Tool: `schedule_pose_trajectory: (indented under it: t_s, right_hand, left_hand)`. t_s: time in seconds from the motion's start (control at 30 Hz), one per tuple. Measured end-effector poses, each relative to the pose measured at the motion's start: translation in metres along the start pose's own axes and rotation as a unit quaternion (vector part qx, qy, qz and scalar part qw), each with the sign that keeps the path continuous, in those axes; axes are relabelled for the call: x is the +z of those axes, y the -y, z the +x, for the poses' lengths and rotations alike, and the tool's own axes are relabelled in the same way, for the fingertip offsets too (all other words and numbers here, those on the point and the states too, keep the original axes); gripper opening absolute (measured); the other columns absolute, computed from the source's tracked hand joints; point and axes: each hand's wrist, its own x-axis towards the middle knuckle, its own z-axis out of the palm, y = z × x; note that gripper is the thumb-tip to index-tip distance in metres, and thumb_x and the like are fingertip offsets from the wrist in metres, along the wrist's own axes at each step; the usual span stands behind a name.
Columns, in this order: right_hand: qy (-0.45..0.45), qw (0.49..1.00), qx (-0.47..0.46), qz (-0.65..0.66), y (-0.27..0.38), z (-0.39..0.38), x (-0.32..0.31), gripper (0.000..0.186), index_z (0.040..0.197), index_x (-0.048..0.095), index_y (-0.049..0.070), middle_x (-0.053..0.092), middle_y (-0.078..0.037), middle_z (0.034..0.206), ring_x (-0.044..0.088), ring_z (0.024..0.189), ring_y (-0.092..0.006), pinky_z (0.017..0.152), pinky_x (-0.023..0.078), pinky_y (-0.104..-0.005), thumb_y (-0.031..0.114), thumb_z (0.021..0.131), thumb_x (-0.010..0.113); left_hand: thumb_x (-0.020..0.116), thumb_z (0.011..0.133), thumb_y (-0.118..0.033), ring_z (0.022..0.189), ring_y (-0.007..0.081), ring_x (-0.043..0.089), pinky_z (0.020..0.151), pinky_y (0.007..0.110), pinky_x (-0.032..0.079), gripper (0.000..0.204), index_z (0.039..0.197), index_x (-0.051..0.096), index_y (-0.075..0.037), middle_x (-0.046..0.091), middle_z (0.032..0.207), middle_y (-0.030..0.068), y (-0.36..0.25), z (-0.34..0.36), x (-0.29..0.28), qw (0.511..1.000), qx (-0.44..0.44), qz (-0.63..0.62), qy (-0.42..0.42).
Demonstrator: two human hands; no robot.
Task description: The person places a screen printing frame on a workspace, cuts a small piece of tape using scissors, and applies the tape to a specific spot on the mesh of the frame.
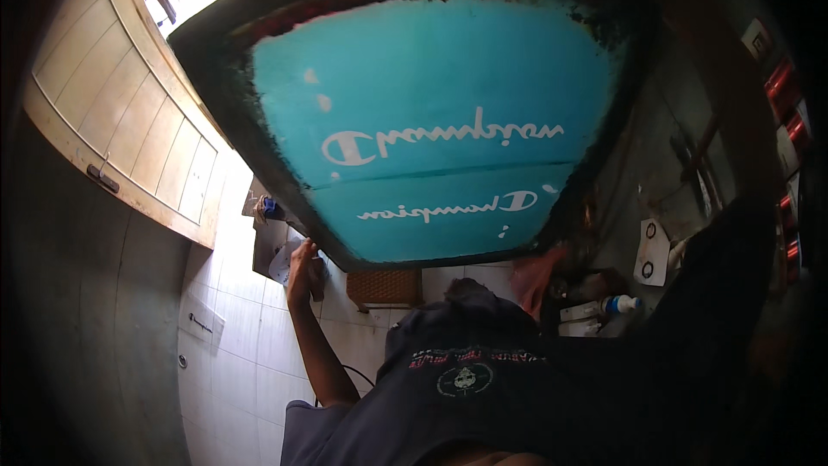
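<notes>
A large screen-printing frame [440, 78] is raised and tilted in front of me. Its dark border surrounds a teal mesh with pale lettering and small marks. My left hand [302, 269] is at the frame's lower left edge, with its fingers bent and closed against it. Just beside that hand is a grey, crumpled-looking item [280, 264], too small to name. My right arm [720, 267], in a dark sleeve, reaches up along the right side into shadow. The right hand cannot be seen.
A woven brown stool [384, 288] stands on the white tiled floor [259, 336] below the frame. At left a pale wooden door [121, 95] stands ajar beside a bright opening. To the right are a blue-capped white bottle [623, 304], a reddish cloth or bag [533, 285] and cluttered shelves.
</notes>
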Motion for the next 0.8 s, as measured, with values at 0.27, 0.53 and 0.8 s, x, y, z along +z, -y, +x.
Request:
schedule_pose_trajectory:
  t_s: [0.27, 0.53, 0.8]
  right_hand:
    - [0.121, 0.981, -0.062, 0.135, -0.171, 0.036, 0.14, 0.045, 0.101, 0.069, 0.003, 0.06, 0.0, 0.079, 0.052, 0.072, -0.0089, 0.069, 0.046, -0.0296, 0.046, 0.097, 0.056]
    - [0.172, 0.923, 0.052, 0.34, -0.347, 0.041, 0.383, 0.047, 0.066, 0.052, -0.001, 0.045, 0.001, 0.062, 0.042, 0.065, -0.0078, 0.071, 0.046, -0.0291, 0.034, 0.094, 0.064]
    - [0.224, 0.861, 0.221, 0.4, -0.398, 0.046, 0.532, 0.063, 0.053, 0.045, 0.01, 0.035, 0.01, 0.055, 0.031, 0.053, -0.0029, 0.047, 0.025, -0.0272, 0.06, 0.082, 0.072]
  left_hand:
    - [0.051, 0.101, -0.045, 0.058, 0.0078, 0.049, 0.054, 0.027, 0.04, 0.045, 0.08, 0.056, -0.006, 0.049, 0.063, -0.0022, 0.056, 0.049, 0.045, 0.987, -0.144, 0.046, 0.061]
    - [0.05, 0.097, -0.056, 0.076, 0.024, 0.061, 0.073, 0.033, 0.047, 0.058, 0.097, 0.068, -0.002, 0.062, 0.077, 0.0129, 0.158, 0.119, 0.087, 0.971, -0.029, 0.236, 0.014]
    - [0.047, 0.091, -0.067, 0.089, 0.0375, 0.064, 0.081, 0.043, 0.047, 0.069, 0.099, 0.067, -0.001, 0.065, 0.09, 0.0218, 0.197, 0.156, 0.121, 0.899, -0.312, 0.305, -0.031]
